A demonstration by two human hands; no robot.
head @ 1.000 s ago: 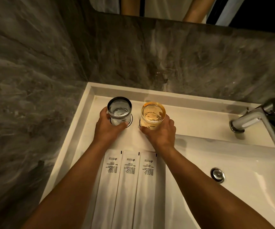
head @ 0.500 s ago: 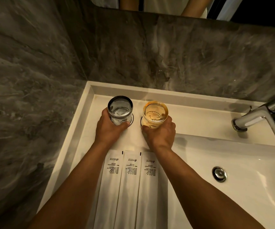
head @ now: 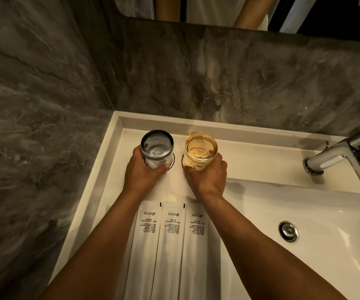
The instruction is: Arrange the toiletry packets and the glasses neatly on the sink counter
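Note:
A grey glass (head: 157, 146) and an amber glass (head: 200, 149) stand upright side by side at the back of the white sink counter (head: 250, 158), each on a small dark-edged coaster. My left hand (head: 141, 173) is wrapped around the grey glass. The amber one is gripped by my right hand (head: 208, 177). Three long white toiletry packets (head: 168, 245) lie flat and parallel on the counter between my forearms, printed ends toward the glasses. Their near ends run out of view.
The basin with its round chrome drain (head: 288, 231) is to the right. A chrome faucet (head: 335, 158) reaches in from the far right. Grey marble walls close in at the left and back, with a mirror edge (head: 196, 20) above.
Both hands stay on the glasses, which hardly shift on the counter. The view has drifted slightly.

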